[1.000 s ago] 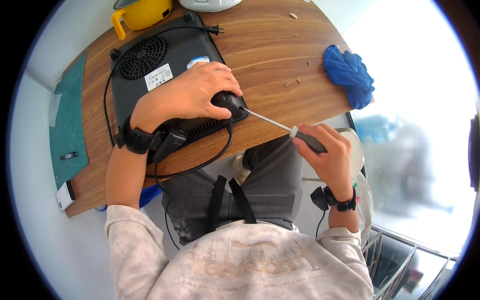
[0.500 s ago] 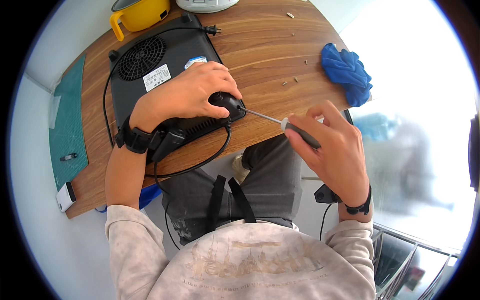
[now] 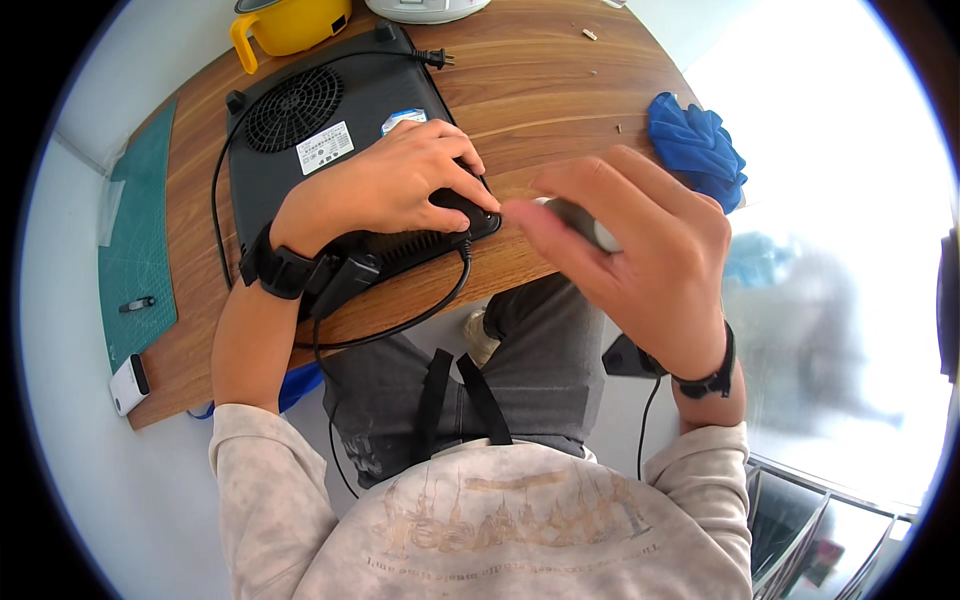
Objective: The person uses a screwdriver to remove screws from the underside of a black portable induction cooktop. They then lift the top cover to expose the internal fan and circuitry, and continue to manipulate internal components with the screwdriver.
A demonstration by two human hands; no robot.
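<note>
A black induction cooker [image 3: 290,180] lies upside down on the table, showing its round fan grille [image 3: 294,108] and a white label. My left hand [image 3: 400,185] rests over its near right corner, thumb and fingers closed around it. Index fingertip and thumb are next to a small hole in that corner. My right hand [image 3: 640,230], partly blurred, holds a grey-handled screwdriver [image 3: 583,222] in its curled fingers. Its thumb and forefinger reach to the cooker's corner, close to my left fingertip. The screwdriver's shaft and tip cannot be made out.
Several small screws, one of them [image 3: 619,128], lie on the wooden table [image 3: 540,90]. A blue cloth [image 3: 697,150] sits at the right edge. Behind the cooker is a yellow pot [image 3: 300,25]; a power cord with a plug [image 3: 435,59] crosses it. A green cutting mat [image 3: 140,230] lies left.
My right hand has moved left and toward the cooker's corner. The screwdriver, before with its tip at the corner hole, is now drawn back and turned within the hand. My left index finger has stretched toward the hole.
</note>
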